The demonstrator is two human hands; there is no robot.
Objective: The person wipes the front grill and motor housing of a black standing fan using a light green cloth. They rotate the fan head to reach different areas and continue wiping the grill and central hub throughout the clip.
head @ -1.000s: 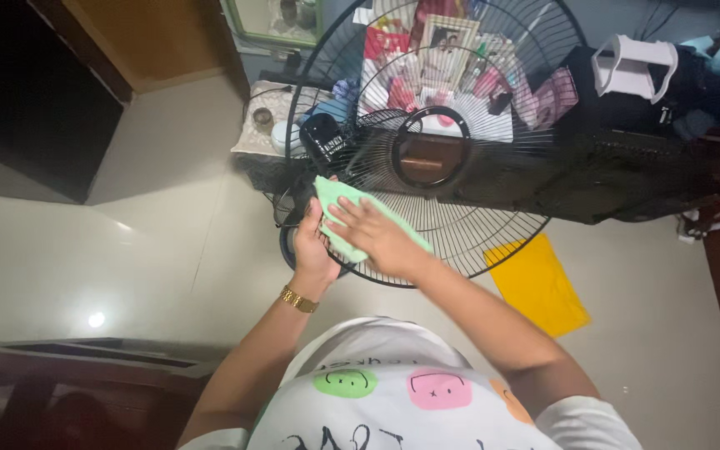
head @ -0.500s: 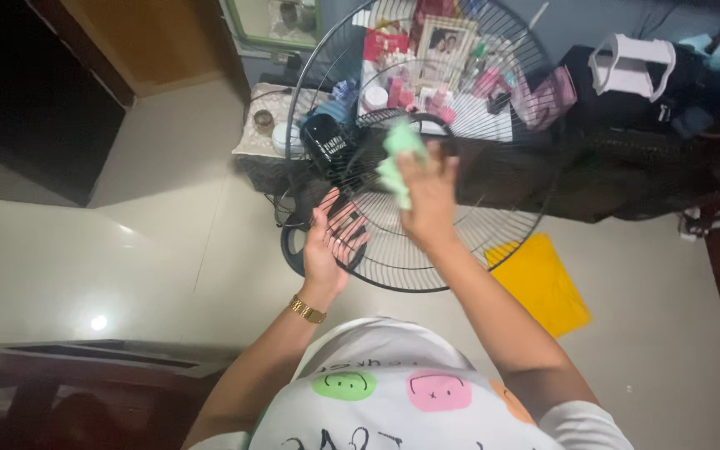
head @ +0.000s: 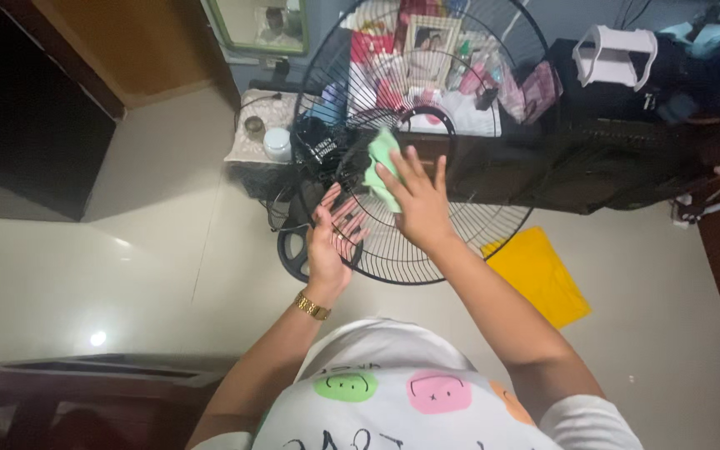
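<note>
Right hand (head: 418,204) is flat on the fan guard (head: 427,242), fingers spread and pressing a green cloth (head: 381,167) against the wires just beside the dark ring at the guard's middle. The cloth is pale green, crumpled, folded over itself, its top edge poking up past the fingertips. Left hand (head: 331,242) sits lower and to the left, palm up against the guard's lower-left rim, fingers loosely wide, holding nothing that I can make out; a gold watch (head: 312,306) rings that wrist.

The guard itself is a big black round cage of thin wire spokes, tilted toward the camera, standing over a cream tiled floor (head: 127,275).

Through the wires, a cluttered surface (head: 477,125): a red packet at the top left, a pale framed photo upright in the middle, pink boxes and small bottles to the right, all too busy behind the spokes to sort further. Left of the guard, a small low table (head: 247,150) carries a white jar (head: 277,143) and a little brown cup. Right of the clutter, a white plastic holder (head: 616,54) sits on a dark cabinet. On the floor, lower right of the guard, a bright yellow flat square (head: 543,279) lies at an angle, its corner tucked near the rim.
</note>
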